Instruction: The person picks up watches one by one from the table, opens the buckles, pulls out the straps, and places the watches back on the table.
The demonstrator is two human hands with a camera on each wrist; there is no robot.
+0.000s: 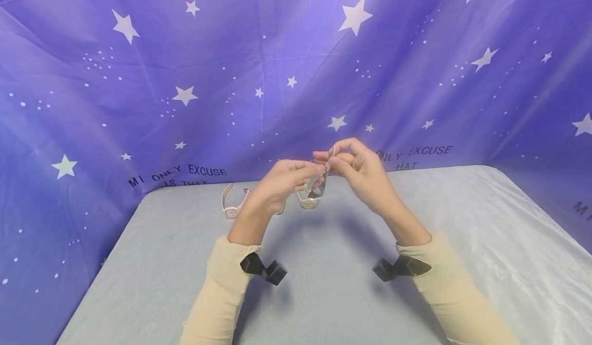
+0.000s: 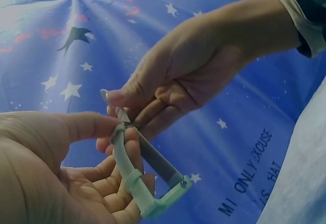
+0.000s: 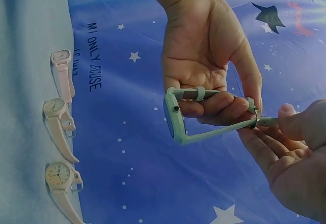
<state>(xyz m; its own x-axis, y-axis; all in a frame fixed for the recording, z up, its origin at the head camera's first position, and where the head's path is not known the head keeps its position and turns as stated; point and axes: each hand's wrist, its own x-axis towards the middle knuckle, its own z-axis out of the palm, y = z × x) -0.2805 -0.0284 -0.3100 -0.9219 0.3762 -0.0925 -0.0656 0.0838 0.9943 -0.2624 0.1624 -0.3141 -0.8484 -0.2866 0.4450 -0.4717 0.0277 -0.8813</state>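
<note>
A pale green wristwatch (image 1: 309, 202) hangs above the table between both hands, dial end down and strap bent into a loop. My left hand (image 1: 277, 185) pinches the buckle end between thumb and forefinger, with the other fingers inside and behind the loop. The free strap end (image 2: 122, 113) runs through the metal buckle (image 3: 256, 116), and my right hand (image 1: 365, 178) pinches that end with the thumb on top. In the right wrist view the case (image 3: 175, 117) shows side-on, with its small crown; the dial faces away there.
On the table (image 1: 176, 262), left of the held watch, lie a pink square watch (image 3: 61, 56) and two pale round watches, one in the middle (image 3: 55, 107) and one nearer the edge of that view (image 3: 57, 174). Behind the table hangs a purple star-printed cloth (image 1: 277, 52).
</note>
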